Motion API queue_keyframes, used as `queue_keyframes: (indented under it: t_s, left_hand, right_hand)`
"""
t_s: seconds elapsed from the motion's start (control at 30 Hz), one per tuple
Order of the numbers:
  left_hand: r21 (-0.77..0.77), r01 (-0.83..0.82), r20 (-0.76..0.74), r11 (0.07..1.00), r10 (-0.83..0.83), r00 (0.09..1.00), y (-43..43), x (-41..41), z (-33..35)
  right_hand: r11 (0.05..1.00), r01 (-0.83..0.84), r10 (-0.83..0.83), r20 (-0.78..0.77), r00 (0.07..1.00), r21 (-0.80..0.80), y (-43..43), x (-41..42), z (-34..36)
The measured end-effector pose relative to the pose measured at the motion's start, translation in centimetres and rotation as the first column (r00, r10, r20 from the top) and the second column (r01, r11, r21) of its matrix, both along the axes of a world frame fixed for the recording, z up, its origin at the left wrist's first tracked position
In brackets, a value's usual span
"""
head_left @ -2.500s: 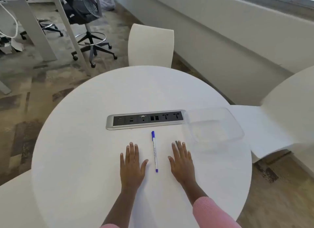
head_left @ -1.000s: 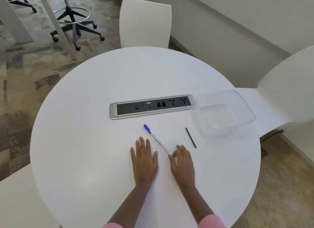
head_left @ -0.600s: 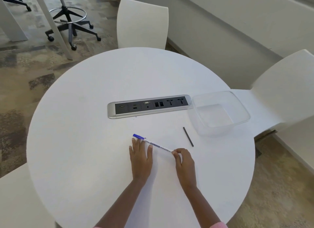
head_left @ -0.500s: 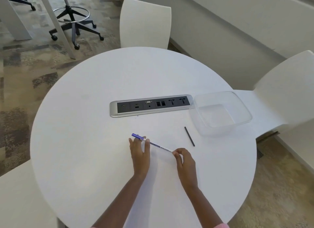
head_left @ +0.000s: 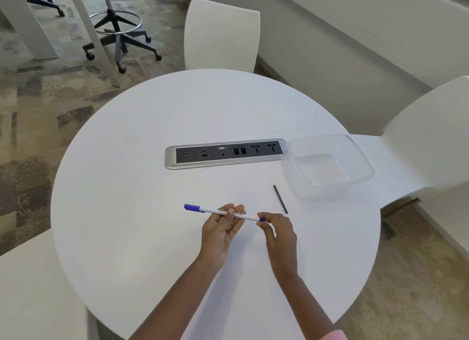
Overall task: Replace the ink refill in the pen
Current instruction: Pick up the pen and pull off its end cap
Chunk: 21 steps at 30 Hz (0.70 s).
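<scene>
Head view, left hand (head_left: 220,231) palm-up, fingers clamped on pen (head_left: 223,212) barrel, right hand (head_left: 279,234) fingers pinching its tip.

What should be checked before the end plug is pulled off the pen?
1. Pen held off the table: ok.
2. Left hand grips the barrel: ok.
3. Right hand fingers pinch the blue end: ok.
4. Cap stays on the far end: ok.
5. New refill lies within reach beside the clear container: ok.
6. Plug loosened: cannot tell.
</scene>
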<state>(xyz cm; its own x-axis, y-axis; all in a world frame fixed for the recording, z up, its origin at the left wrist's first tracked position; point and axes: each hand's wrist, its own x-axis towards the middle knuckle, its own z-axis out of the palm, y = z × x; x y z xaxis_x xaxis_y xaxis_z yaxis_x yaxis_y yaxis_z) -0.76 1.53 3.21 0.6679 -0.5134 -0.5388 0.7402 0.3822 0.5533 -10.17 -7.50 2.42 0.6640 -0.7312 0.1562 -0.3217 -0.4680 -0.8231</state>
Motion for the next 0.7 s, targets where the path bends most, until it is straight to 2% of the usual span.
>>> queue_keyframes:
  t_s: [0.13, 0.23, 0.37, 0.53, 0.7]
  left_hand:
    - [0.021, -0.023, 0.037, 1.0, 0.022, 0.999, -0.1, -0.4, 0.3]
    - [0.039, -0.028, 0.07, 0.999, 0.026, 0.997, -0.1, -0.5, 0.6]
    - [0.046, -0.035, 0.093, 0.998, 0.031, 0.995, 0.0, -0.4, 1.0]
    - [0.037, -0.059, 0.111, 0.998, 0.055, 0.992, 0.1, -0.2, 1.3]
    - [0.065, -0.053, 0.169, 0.996, 0.041, 0.985, -0.2, 0.0, 1.5]
  right_hand:
    - [0.981, -0.042, 0.033, -0.051, 0.998, -0.19, -0.4, -0.2, 0.7]
    - [0.922, -0.111, 0.08, -0.098, 0.992, -0.372, -0.8, -0.3, 1.2]
    - [0.827, -0.212, 0.147, -0.164, 0.975, -0.521, -1.4, -0.3, 2.1]
    - [0.775, -0.275, 0.203, -0.189, 0.961, -0.569, -1.8, 0.3, 3.1]
    - [0.82, -0.306, 0.21, -0.243, 0.947, -0.483, -1.8, 0.7, 3.7]
